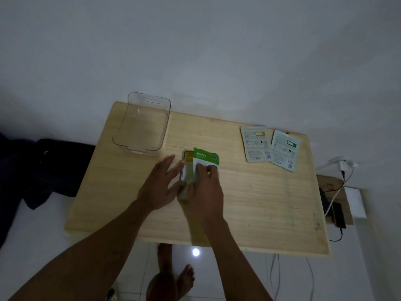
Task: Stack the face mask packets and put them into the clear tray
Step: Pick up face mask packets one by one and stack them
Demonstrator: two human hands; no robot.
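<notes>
Squaring the stack on the pale wooden counter (260,203): the left hand (158,187), fingers straight, butted the pile of face mask packets (187,168); the right hand (206,185) lay on the top green Aloe Vera packet (206,158), bent fingers too blurred to tell grip from press. Edges were best aligned before adding the two pale face-down packets (256,144) at right; the clear plastic tray (130,135) stood far left

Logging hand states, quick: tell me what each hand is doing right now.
Left hand: open, straight fingers against the packet stack.
Right hand: fingers curled on the green packet, holding it.
</notes>
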